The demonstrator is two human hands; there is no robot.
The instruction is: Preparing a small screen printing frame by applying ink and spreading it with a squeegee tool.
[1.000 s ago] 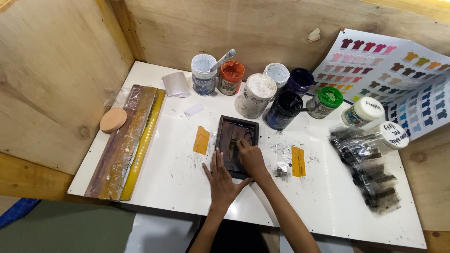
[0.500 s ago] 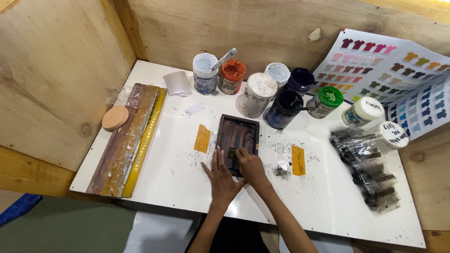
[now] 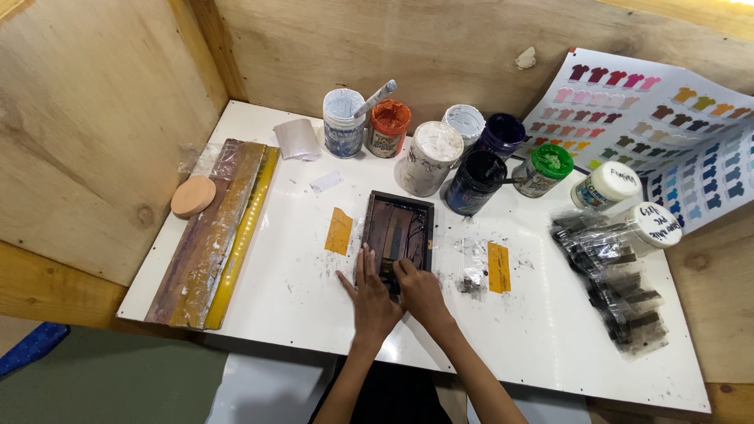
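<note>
A small dark frame (image 3: pixel 397 234) lies flat near the middle of the white counter (image 3: pixel 275 275), its screen streaked brown. Both hands are on its near end. The left hand (image 3: pixel 369 297) lies open, fingers spread, palm down at the frame's near-left corner and partly on the counter. The right hand (image 3: pixel 419 289) rests beside it with fingers bent onto the screen's near part; whether it pinches anything there I cannot tell.

Just left of the frame an orange tape strip (image 3: pixel 339 230) sticks to the counter; a second strip (image 3: pixel 499 267) sits to the right, past a smudged patch of grey flecks (image 3: pixel 472 273). Farther off stands a row of ink jars (image 3: pixel 432 153), several uncapped, one with a stick (image 3: pixel 374 98) standing in it. At the right lie clear bags (image 3: pixel 613 275) of dark pieces and a colour chart (image 3: pixel 660 118); at the left, long squeegees (image 3: pixel 216 232) and a round tan disc (image 3: pixel 193 195).

The frame looks held by hand pressure alone, so an uneven push could slide it and smear whatever lies under. The open jars stand close behind it; a quick lift of the arms might tip one. Wet ink on the fingers could mark the counter.
</note>
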